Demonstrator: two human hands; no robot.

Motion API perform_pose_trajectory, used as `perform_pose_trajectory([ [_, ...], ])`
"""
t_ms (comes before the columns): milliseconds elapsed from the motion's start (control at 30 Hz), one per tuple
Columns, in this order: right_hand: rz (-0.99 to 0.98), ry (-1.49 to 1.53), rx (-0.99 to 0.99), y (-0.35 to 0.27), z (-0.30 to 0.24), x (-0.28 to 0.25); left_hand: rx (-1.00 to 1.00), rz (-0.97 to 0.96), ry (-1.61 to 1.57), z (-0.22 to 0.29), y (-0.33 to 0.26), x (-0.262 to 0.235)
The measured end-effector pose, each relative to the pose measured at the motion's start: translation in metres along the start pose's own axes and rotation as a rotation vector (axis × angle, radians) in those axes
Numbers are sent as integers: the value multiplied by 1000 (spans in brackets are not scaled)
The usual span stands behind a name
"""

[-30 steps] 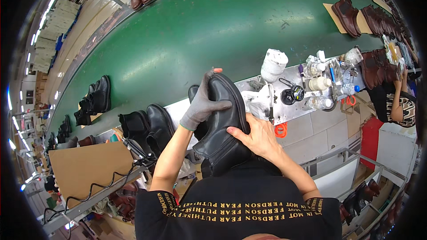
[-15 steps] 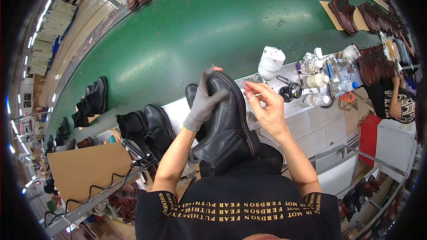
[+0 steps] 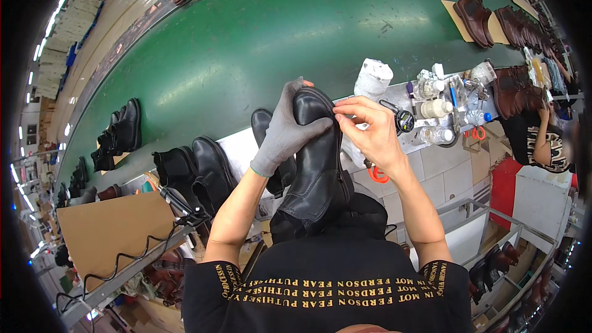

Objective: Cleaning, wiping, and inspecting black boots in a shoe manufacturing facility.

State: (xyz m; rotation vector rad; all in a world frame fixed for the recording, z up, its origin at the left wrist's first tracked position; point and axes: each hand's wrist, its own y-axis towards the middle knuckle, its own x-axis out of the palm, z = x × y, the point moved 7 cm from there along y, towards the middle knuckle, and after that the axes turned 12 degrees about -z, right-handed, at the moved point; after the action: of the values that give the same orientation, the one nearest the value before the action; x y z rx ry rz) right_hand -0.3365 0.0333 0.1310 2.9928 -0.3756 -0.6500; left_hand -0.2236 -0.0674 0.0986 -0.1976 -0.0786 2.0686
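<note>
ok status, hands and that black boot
Left hand, grey-gloved, grips black boot near toe. Right hand, bare, pinches at its toe edge. Nothing blocking.

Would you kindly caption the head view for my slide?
Gloved left hand grips a black boot while the bare right hand pinches its toe.

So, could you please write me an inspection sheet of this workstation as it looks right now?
Surface: green conveyor belt, mostly bare.
Job's things: black boot, toe up.
Clutter: bottles and white container on grey bench; orange scissors.
Hands: gloved left hand grips the toe; bare right hand pinches its edge.
Cables: black cable along cardboard.
Surroundings: black boots left, brown boots far right.
</note>
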Motion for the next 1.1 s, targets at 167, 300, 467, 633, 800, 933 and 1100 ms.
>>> perform_pose_trajectory([
  [167, 6, -43, 39, 2, -3, -4, 17, -28, 92, 0, -1, 1],
  [300, 2, -21, 76, 4, -4, -5, 80, 12, 175, 10, -1, 2],
  [467, -16, -53, 88, 9, -6, -9, 55, 2, 89, 11, -2, 4],
  [633, -64, -66, 150, 14, -5, -9, 63, 23, 128, 12, -4, 3],
  [800, -107, -142, 157, 16, -6, -5, 59, 8, 106, 13, -5, 5],
  [933, 1, -320, 126, 16, -7, 6, 53, 50, 146, 4, -5, 5],
  [1100, -119, 181, 229, 13, 24, 5, 0, 13, 22, -2, -8, -3],
])
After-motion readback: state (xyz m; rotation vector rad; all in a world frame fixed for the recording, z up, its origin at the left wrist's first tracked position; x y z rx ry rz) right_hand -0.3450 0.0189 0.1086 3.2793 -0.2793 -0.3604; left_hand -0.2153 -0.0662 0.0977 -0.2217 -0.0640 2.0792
